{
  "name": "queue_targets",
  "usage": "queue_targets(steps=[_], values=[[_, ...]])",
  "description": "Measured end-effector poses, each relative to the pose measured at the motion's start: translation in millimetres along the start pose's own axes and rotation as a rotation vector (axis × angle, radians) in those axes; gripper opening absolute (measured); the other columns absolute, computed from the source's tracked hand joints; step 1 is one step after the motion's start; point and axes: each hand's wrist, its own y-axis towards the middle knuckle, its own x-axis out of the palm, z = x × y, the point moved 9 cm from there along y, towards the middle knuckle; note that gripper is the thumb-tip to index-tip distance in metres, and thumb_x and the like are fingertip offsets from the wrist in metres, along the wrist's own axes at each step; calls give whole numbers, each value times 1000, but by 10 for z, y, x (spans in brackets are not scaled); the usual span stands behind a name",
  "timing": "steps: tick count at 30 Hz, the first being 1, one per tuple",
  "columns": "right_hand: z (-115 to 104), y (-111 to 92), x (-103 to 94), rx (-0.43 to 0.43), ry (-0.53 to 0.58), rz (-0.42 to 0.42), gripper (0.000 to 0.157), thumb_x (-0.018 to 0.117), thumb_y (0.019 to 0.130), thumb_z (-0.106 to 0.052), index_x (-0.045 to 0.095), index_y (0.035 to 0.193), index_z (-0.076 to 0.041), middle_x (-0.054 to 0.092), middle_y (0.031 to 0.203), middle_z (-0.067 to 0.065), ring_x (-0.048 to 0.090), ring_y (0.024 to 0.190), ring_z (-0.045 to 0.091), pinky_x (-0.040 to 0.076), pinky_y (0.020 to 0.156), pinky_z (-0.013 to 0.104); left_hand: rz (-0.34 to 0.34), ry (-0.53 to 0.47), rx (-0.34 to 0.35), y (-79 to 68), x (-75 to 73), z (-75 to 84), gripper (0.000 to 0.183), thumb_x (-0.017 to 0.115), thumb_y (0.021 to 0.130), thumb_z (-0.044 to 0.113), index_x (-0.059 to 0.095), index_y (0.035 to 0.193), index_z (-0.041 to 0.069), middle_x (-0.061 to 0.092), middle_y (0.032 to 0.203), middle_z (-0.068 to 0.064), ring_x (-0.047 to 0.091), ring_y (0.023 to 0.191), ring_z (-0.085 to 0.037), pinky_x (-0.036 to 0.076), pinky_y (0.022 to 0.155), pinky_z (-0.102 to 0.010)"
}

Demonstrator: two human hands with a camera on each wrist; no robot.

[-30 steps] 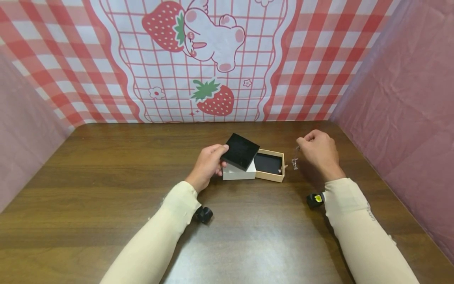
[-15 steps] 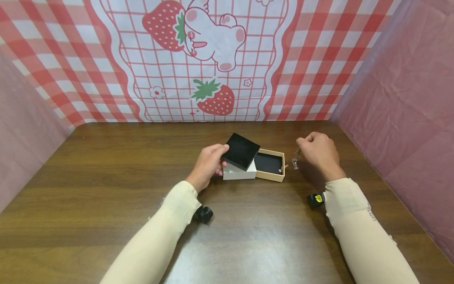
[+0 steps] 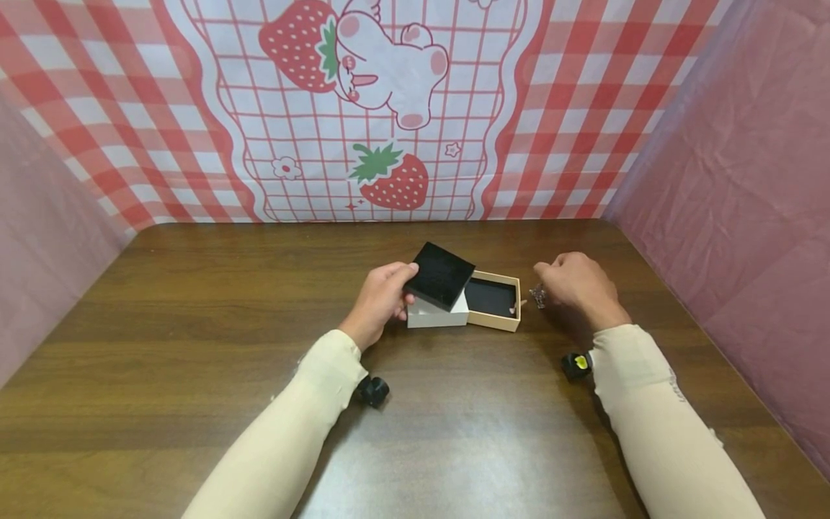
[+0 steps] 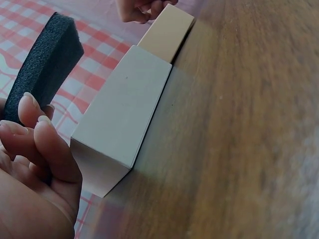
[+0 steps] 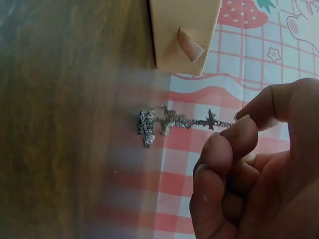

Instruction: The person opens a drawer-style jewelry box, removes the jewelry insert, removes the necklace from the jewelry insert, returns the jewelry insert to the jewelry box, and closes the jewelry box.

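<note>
My left hand [image 3: 382, 301] pinches a square black foam pad [image 3: 443, 275] by its near-left edge, holding it tilted above a box. That box has a white sleeve [image 3: 436, 318] and a cream drawer [image 3: 494, 324] pulled out to the right; the drawer has a black lining. Right of it, my right hand [image 3: 581, 290] pinches the upper end of a silver chain with charms [image 5: 175, 121]. In the right wrist view the chain hangs from thumb and fingertips, and its lower part bunches at the tabletop. A small fabric pull tab [image 5: 189, 46] sticks out of the drawer's end.
The brown wooden table [image 3: 214, 324] extends around the box. Behind it hangs a red-and-white checked cloth [image 3: 570, 130] with strawberry prints. A pink curtain [image 3: 733, 216] borders the right side. Each wrist wears a small black camera [image 3: 374, 391].
My right hand has lowered and shifted slightly left, bringing the chain down so that less of it hangs free. My left hand and the foam pad stay in place.
</note>
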Motion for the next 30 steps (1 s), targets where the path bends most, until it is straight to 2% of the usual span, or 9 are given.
queue_targets(steps=[7, 16, 25, 30], values=[[-18, -6, 38, -13, -2, -31, 43, 44, 95, -47, 58, 81, -8, 61, 70, 7, 57, 69, 26, 41, 57, 38, -2, -1, -1, -7, 6, 7, 27, 58, 100, 28, 65, 92, 3, 53, 61, -4, 40, 45, -9, 43, 44, -23], [0, -4, 46, 2, -30, -42, 43, 43, 95, -47, 57, 81, -9, 61, 71, 7, 57, 71, 27, 42, 58, 40, -3, -2, -2, -4, 3, 3, 28, 57, 101, 28, 65, 91, 3, 53, 61, -4, 40, 45, -9, 43, 44, -23], [3, 6, 37, 2, -39, -1, 44, 44, 95, -49, 54, 75, -11, 55, 77, 10, 53, 74, 28, 40, 57, 41, -3, -5, 5, 2, 5, 3, 27, 58, 100, 27, 65, 91, 3, 53, 61, -4, 40, 45, -9, 43, 44, -22], [-25, -2, 24, -7, -31, 30, 43, 45, 95, -49, 52, 72, -13, 52, 74, 9, 50, 71, 27, 38, 56, 40, -2, -3, 9, 2, 5, 3, 26, 58, 100, 27, 65, 90, 4, 53, 61, -4, 41, 45, -9, 43, 43, -23]])
